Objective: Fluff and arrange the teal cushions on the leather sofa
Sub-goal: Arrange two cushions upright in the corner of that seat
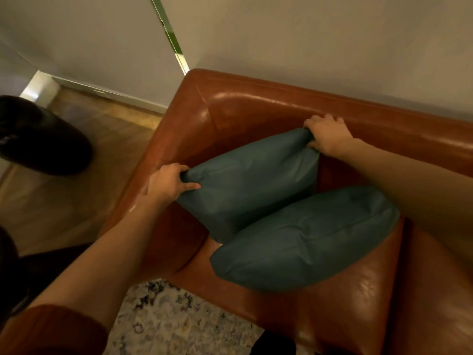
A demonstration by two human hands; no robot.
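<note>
Patterned rug sits nearest the camera, w/ the front edge of the leather sofa just beyond it. On the seat lies the near teal cushion, flat-ish, tilted, its lower corner close to the seat's front edge; neither hand is on it. Behind it, touching & partly overlapped by it, the far teal cushion is propped up in the corner btwn armrest & backrest. Left hand is closed round that cushion's left top corner, fabric bunched in the fingers; right hand is clenched on its right top corner, up against the backrest. Both grips are narrow pinches on corners only, so the risk looks like this: a hard shake or tug could slip the slick-looking cover out of one fist, leaving the cushion swinging from a single corner. Pulling the far cushion fwd would prob. shove the near one off the front edge onto the rug, since they touch. Right forearm crosses just above the near cushion too & may knock it. Farther off, wood floor w/ a dark object that can't be identified, then the pale wall.
</note>
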